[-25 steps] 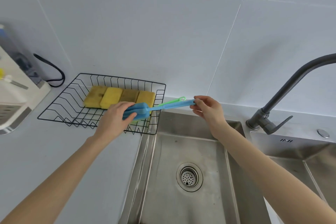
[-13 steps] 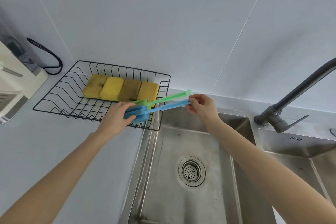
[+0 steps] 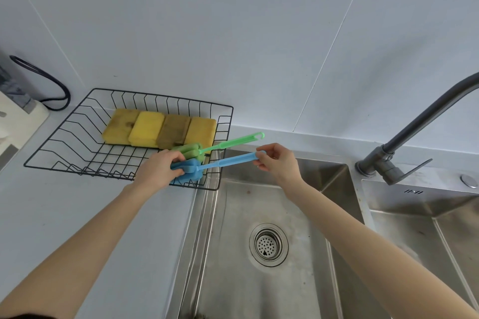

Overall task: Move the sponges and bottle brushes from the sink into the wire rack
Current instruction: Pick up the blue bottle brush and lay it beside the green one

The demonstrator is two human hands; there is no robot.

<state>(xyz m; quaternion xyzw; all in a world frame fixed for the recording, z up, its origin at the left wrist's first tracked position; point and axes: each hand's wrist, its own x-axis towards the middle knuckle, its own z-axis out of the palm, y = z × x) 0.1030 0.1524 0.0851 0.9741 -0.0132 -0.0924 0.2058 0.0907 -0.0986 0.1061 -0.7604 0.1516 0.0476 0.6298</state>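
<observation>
Left hand (image 3: 158,169) grips blue brush (image 3: 207,164) by its foam head, right hand (image 3: 278,163) pinches handle end. Brush over rack (image 3: 64,152) right edge. Green brush (image 3: 204,149) just beside. 4 sponges (image 3: 160,128) in rack. Sink (image 3: 318,279) holds neither.

A single head-worn wide-angle view looks forward and down, close over the sink (image 3: 259,215) and counter (image 3: 64,202) toward the tiled wall (image 3: 233,33).

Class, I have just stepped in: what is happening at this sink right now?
A person is setting two bottle brushes into the black wire rack. The left hand grips the blue brush's foam head while the right hand pinches its handle end. The green brush lies alongside. Four sponges already sit inside; the sink basin shows nothing left.
</observation>
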